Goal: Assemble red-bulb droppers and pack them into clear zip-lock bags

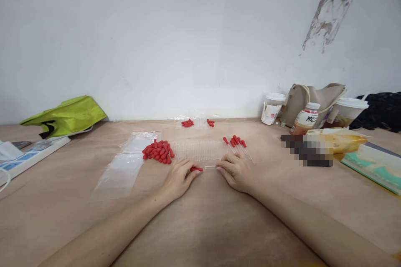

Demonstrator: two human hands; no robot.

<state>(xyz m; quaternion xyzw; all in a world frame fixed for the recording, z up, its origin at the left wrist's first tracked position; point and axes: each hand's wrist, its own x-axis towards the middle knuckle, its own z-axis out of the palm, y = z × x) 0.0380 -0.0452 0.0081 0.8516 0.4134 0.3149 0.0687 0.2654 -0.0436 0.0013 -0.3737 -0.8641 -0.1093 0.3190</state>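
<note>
My left hand (181,176) pinches a red rubber dropper bulb (196,169), its narrow end facing right. Opposite it, my right hand (234,171) is closed on a thin glass tube (210,167) whose free end points left. A small gap separates bulb and tube. Behind my hands lies a row of clear glass tubes (199,150) side by side. Left of that row is a heap of red bulbs (158,151). Several tubes with red bulbs fitted (234,140) rest near my right hand, their thin stems slanting toward the front right.
Flat clear plastic bags (120,175) lie left of the heap. More red bulbs (188,123) sit on plastic near the wall. At right stand a lidded cup (272,108), a bottle (305,119) and a beige bag (324,94). A power strip (34,154) and green bag (70,114) are at left.
</note>
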